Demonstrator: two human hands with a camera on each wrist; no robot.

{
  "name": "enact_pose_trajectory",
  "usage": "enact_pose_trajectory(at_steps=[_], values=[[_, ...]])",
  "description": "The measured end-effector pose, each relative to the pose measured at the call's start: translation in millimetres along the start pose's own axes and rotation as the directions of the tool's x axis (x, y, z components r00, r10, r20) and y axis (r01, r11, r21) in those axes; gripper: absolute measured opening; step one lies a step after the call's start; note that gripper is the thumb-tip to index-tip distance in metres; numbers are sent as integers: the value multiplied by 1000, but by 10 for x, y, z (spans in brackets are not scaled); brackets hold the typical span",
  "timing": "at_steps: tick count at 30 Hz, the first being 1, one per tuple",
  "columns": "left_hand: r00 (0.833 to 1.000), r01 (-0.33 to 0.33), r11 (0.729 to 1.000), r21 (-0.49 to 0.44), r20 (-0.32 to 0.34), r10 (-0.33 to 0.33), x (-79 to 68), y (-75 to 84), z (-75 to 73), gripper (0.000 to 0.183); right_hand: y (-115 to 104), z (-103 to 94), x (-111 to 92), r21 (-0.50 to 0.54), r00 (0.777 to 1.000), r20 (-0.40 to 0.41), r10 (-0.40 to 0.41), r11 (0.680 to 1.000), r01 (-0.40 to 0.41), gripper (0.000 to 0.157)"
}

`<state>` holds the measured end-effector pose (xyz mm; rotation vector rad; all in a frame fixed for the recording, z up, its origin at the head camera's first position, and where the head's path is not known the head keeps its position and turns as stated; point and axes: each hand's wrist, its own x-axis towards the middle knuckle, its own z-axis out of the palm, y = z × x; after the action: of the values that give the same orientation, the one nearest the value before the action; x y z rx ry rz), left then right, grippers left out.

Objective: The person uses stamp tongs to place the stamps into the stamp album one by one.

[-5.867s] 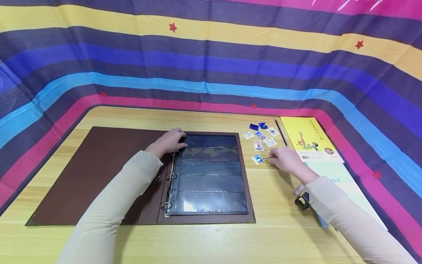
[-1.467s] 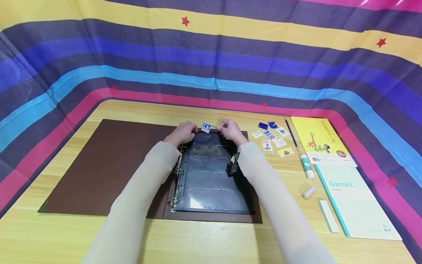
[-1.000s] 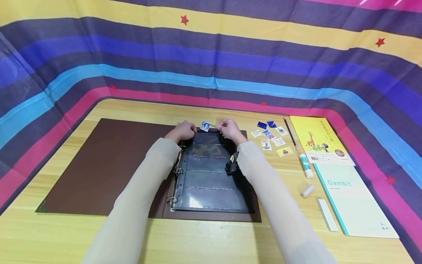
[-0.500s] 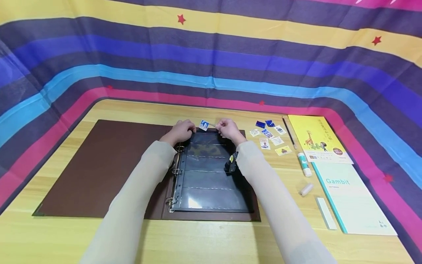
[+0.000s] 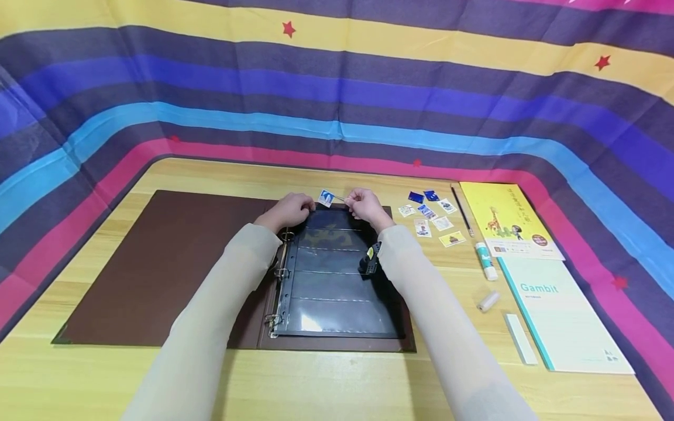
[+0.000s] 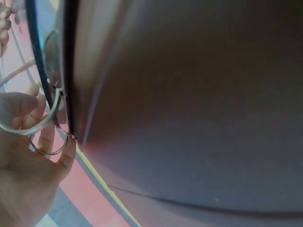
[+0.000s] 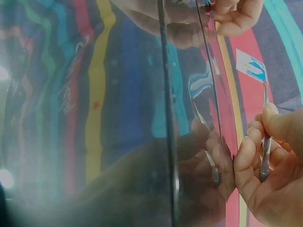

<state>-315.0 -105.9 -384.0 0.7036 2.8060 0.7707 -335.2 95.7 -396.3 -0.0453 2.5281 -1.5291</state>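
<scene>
In the head view we see the right hand [image 5: 364,204] pinching a pair of slim metal tweezers [image 7: 265,156], whose tips grip a blue-and-white stamp [image 5: 326,198] at its edge. The stamp is at the top edge of the dark pocket page [image 5: 342,286], between the two hands, and the right wrist view shows us it is apart from the page. The left hand [image 5: 288,211] is at the page's upper left corner, fingers bent against its edge near the metal rings [image 5: 283,273]; we cannot tell whether they pinch the page.

The brown binder [image 5: 158,269] lies open on the worktop [image 5: 342,386]. To its right we count eight loose stamps [image 5: 427,211], with a dark pencil [image 5: 462,210] just beside them, then a yellow booklet [image 5: 508,216]. Nearer us lie a glue stick [image 5: 486,261], a small white cylinder [image 5: 488,301], a white bar [image 5: 521,339] and a "Gambit" notebook [image 5: 566,316]. A striped cloth [image 5: 337,105] hangs behind.
</scene>
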Motion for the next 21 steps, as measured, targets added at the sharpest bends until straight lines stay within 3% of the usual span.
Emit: enact_pose_trajectory(at_steps=[21], values=[[994,101,995,11,39,-101,83,33,15,20,62,3,-1,25,998,-17,-54,998,54,14]])
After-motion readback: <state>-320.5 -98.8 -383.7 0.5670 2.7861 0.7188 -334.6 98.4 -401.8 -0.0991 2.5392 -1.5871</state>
